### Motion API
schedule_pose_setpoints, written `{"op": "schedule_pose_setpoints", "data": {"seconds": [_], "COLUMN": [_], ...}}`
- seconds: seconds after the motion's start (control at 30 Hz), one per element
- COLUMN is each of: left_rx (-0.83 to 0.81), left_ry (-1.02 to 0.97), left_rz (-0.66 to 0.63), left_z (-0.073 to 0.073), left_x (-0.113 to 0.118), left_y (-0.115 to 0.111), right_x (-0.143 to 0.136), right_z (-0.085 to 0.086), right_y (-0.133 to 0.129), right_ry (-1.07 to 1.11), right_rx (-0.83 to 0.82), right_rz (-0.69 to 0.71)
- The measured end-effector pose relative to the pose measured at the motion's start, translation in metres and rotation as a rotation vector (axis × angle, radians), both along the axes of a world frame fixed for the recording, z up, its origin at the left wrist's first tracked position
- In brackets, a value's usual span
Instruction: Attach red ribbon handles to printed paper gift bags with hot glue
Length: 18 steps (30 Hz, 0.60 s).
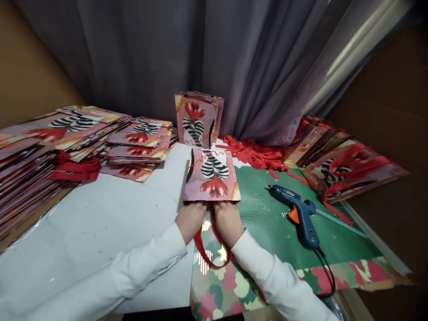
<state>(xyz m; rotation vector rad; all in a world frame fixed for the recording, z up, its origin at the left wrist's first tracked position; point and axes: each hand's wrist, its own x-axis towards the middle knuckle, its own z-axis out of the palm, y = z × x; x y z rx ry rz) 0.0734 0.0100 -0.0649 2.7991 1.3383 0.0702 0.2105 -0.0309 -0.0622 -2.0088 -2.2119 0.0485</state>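
Observation:
A pink paper gift bag [213,176] with a zebra-striped figure and a red flower lies in front of me, its mouth toward me and its picture upside down. My left hand [192,218] and my right hand [228,222] reach side by side into that mouth. The bag hides the fingers of both hands, so their grip does not show. A red ribbon handle [207,262] loops from the bag's mouth between my wrists, over patterned paper with red, green and cream shapes [214,290].
A blue glue gun [299,214] rests on the green mat [264,223]. Behind it are a heap of red ribbons [256,154] and finished-looking bags [351,169]. Another bag [195,118] stands against the grey curtain [150,53]. Stacked flat bags [70,127] occupy the left side.

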Motion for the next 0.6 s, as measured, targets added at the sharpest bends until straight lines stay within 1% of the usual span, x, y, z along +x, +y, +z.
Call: {"op": "schedule_pose_setpoints", "data": {"seconds": [0.13, 0.23, 0.43, 0.6], "left_rx": [-0.070, -0.088, -0.090, -0.071], "left_ry": [0.092, 0.120, 0.150, 0.145], "left_rz": [0.028, 0.041, 0.073, 0.054], "left_z": [0.013, 0.018, 0.017, 0.015], "left_x": [-0.004, -0.008, -0.016, -0.021], "left_y": [0.000, 0.000, -0.003, -0.005], "right_x": [0.008, 0.017, 0.035, 0.039], "right_z": [0.006, 0.009, 0.011, 0.009], "right_y": [-0.004, -0.008, -0.017, -0.019], "right_ry": [-0.036, -0.057, -0.085, -0.104], "right_rx": [-0.044, -0.062, -0.038, 0.013], "right_rz": [-0.049, -0.072, -0.055, -0.035]}}
